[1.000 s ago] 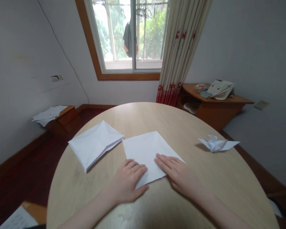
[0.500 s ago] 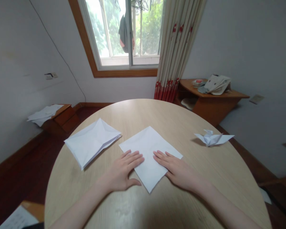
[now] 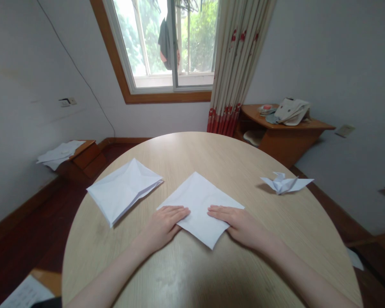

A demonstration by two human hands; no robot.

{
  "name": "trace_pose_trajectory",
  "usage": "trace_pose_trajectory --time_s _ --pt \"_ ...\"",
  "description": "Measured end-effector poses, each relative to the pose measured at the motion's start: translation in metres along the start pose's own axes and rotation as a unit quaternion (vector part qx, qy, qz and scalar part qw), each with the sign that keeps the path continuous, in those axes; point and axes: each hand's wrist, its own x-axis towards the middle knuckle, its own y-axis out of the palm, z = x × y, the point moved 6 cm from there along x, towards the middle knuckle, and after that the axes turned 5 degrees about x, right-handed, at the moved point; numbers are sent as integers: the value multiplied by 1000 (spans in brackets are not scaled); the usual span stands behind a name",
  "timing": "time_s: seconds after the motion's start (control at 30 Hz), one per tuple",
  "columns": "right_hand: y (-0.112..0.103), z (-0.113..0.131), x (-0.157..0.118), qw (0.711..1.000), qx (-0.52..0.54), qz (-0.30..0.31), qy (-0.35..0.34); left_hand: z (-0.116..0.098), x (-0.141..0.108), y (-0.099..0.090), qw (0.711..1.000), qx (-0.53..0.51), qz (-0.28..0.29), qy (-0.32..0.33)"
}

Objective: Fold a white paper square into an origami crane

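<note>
A square of folded white paper (image 3: 200, 192) lies in front of me, one corner pointing away and one toward me. My left hand (image 3: 167, 222) holds its left side, fingers stretched over the top and thumb at the near edge, partly hidden. On the right side my right hand (image 3: 239, 220) grips it likewise, fingers together on top and thumb tucked under the edge. Both side corners are partly covered by fingers. To the left lies a stack of folded white paper (image 3: 125, 188), its layers slightly apart. A white origami crane (image 3: 282, 184) stands at the right.
The round wooden table (image 3: 192, 149) carries all these papers. Beyond it are a window (image 3: 173, 90), a curtain (image 3: 226, 102) and a corner shelf (image 3: 291, 141) with a cloth bag (image 3: 291, 112). A low cabinet (image 3: 90, 156) with papers stands at the left.
The paper square has turned slightly, its near corner shifting right and its far corner left. My left thumb, spread out before, has drawn in to the paper's edge.
</note>
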Motion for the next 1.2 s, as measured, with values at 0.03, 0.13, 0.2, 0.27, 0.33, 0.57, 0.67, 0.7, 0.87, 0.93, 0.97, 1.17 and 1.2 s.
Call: trace_pose_trajectory --time_s 0.03,0.13,0.2,0.27,0.33,0.57,0.67,0.7,0.87,0.93,0.97,1.17,1.2 --pt "-2 0 0 1000 -1 -12 3 0 0 -2 1000 -8 -12 -4" --pt "-10 -1 0 998 -5 -53 33 1 0 -9 997 -46 -55 -25" --pt "-15 -3 1 995 -6 -74 71 3 0 -12 994 -73 -70 -51" --pt "-19 -6 2 990 2 -84 113 6 -1 -12 990 -91 -77 -79" --pt "-22 -9 1 984 17 -93 150 7 -2 -12 986 -105 -86 -101" --pt "-18 -19 0 966 37 -113 231 12 -5 -10 975 -95 -109 -168" --pt "-13 -22 1 961 42 -109 251 13 -5 -10 970 -93 -99 -201" --pt "-11 -23 1 959 40 -107 258 14 -6 -10 968 -89 -92 -216" --pt "-5 -26 3 956 -6 -96 276 18 -8 -10 957 -9 -28 -289" --pt "-3 -26 4 957 -38 -90 275 18 -8 -11 952 29 0 -305" --pt "-3 -27 4 956 -54 -85 274 18 -7 -11 949 45 14 -312" --pt "0 -25 6 952 -136 -31 273 19 -4 -8 936 97 100 -322" --pt "0 -25 7 949 -149 -19 277 19 -3 -8 936 102 107 -319"
